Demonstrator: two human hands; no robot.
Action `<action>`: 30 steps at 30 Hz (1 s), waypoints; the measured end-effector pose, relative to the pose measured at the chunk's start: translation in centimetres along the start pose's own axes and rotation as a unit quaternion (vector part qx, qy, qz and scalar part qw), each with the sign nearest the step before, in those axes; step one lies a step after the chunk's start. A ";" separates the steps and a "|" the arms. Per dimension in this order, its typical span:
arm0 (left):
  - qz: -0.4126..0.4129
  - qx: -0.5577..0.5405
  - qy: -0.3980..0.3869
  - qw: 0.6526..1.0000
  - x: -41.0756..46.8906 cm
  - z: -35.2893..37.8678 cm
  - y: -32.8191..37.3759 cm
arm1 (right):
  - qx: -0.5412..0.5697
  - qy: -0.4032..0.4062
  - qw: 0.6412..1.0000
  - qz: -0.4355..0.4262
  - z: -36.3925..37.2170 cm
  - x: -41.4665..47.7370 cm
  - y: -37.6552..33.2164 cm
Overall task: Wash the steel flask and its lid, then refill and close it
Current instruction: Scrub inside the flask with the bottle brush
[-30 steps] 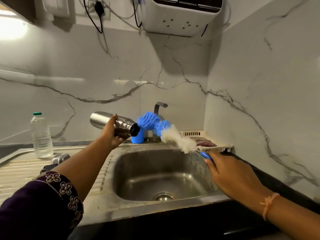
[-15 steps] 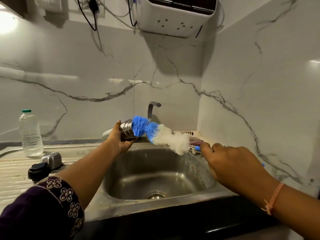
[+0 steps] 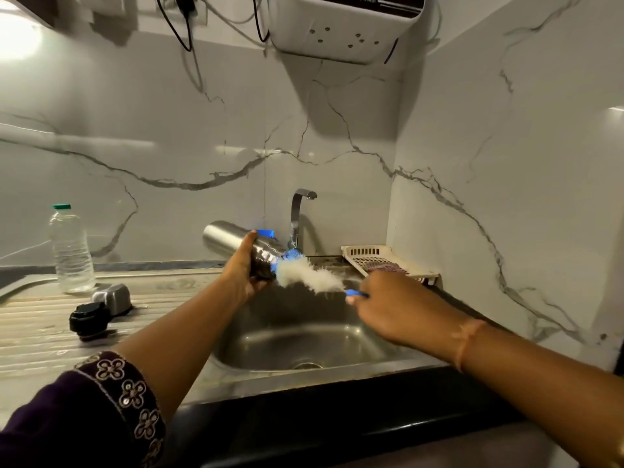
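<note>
Both hands (image 3: 241,271) (image 3: 388,304) in closed grip

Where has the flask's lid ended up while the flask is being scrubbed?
In the head view, the lid lies on the ribbed draining board left of the sink, in front of the plastic water bottle, away from both hands.

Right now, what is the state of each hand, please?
Left hand: closed around the steel flask, held over the sink.
Right hand: closed on the bottle brush handle.
</note>
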State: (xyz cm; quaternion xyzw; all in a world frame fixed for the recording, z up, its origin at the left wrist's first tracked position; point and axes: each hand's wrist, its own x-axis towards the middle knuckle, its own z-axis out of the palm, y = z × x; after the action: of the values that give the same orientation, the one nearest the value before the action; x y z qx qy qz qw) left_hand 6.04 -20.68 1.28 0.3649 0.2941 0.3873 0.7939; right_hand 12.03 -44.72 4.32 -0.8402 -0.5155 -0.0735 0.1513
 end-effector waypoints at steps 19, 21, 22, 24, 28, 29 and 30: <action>-0.002 -0.065 -0.004 0.998 0.9 -4.9 -3.7 | 0.285 -0.198 0.919 0.185 4.7 2.1 -2.7; -0.011 -0.071 -0.023 0.997 1.5 -5.1 -3.9 | 0.105 -0.068 0.991 0.049 6.5 1.6 -2.4; -0.009 -0.079 -0.034 0.996 1.8 -5.3 -3.8 | -0.012 0.012 0.999 -0.034 7.6 1.5 -2.0; -0.003 -0.105 -0.066 0.992 2.1 -5.3 -3.5 | -0.211 0.078 0.971 -0.082 8.4 1.4 -0.9; -0.001 -0.107 -0.079 0.991 2.8 -5.8 -3.1 | -0.308 0.151 0.932 -0.116 9.9 3.3 -0.2; -0.008 -0.103 -0.078 0.992 3.1 -6.1 -3.2 | -0.316 0.133 0.933 -0.106 9.7 3.6 -0.8; -0.013 -0.102 -0.076 0.992 3.2 -6.4 -3.2 | -0.302 0.115 0.940 -0.112 9.6 4.2 -1.1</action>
State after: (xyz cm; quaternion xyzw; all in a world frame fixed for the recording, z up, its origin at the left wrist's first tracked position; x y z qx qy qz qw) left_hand 4.25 -17.14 -5.48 0.3065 0.1968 0.3758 0.8521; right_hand 12.62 -37.59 -3.35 -0.7691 -0.5391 -0.3380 -0.0602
